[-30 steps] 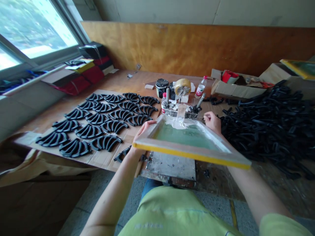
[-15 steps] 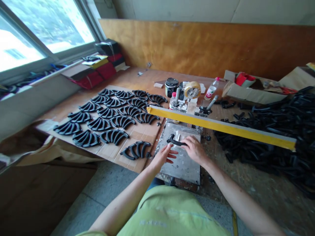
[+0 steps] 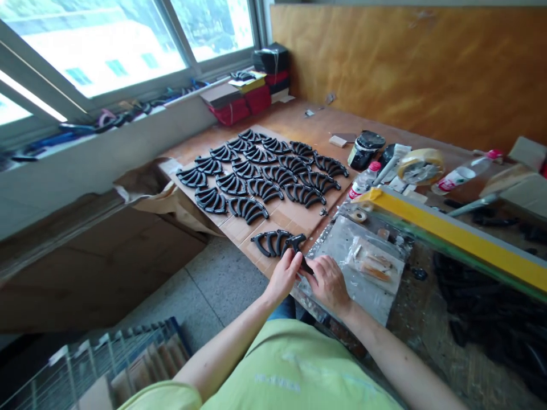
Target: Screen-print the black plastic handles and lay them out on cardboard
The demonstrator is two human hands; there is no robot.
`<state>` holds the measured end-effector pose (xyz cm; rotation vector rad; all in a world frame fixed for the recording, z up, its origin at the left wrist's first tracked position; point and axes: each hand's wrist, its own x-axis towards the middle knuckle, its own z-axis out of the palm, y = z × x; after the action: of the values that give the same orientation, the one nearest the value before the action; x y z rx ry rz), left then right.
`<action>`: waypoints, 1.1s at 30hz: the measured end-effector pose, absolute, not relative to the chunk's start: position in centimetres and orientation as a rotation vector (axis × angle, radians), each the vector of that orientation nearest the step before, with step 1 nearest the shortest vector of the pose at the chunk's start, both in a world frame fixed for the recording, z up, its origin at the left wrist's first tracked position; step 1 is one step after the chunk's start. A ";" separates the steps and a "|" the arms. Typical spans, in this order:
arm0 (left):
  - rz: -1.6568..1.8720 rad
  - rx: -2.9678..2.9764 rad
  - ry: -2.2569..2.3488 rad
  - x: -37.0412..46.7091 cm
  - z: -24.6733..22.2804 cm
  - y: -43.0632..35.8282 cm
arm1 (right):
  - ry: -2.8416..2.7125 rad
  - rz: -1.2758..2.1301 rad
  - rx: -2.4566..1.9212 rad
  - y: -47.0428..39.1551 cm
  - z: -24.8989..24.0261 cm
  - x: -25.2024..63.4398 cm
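Note:
I hold a black T-shaped handle over the near right corner of the cardboard sheet. My left hand is closed on it just below the crosspiece, thumb on top. My right hand grips the lower end of its stem, fingers curled round it. Right behind the held handle lies a short fan of like black handles, partly covered by it. Farther back on the cardboard, several more fans of black handles are laid in rows.
To the right is a metal plate bearing a plastic bag, under a raised yellow-edged frame. Behind stand a black-smeared jar, a bottle and a tape roll. A dark heap of handles lies at right.
My view has turned left. Both hands have carried the handle from above the metal plate to the cardboard's near corner. My left hand, open before, has closed on it.

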<state>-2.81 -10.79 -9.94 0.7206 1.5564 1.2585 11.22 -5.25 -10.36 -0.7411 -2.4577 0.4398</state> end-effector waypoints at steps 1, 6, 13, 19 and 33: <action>1.260 0.714 1.566 -3.0 -10.1 -10.9 | -2.456 0.441 -0.731 -5.3 -10.4 10.9; 1.251 0.666 1.599 -5.0 -11.2 -11.7 | -2.483 0.514 -0.666 -5.5 -11.0 9.1; 1.182 0.360 1.931 -12.7 -16.7 -14.5 | -2.550 0.677 -0.782 -3.0 -14.6 6.1; 0.984 0.300 2.092 -17.0 -20.5 -14.6 | -2.772 0.628 -1.013 -1.1 -17.3 1.7; 0.703 0.679 2.486 -17.3 -19.5 -12.9 | -2.870 0.508 -1.045 -0.1 -17.7 -1.1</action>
<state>-17.26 -12.89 -19.54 0.6793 2.4861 0.7031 -1.09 -0.09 -17.69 -1.0451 -2.8696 0.5079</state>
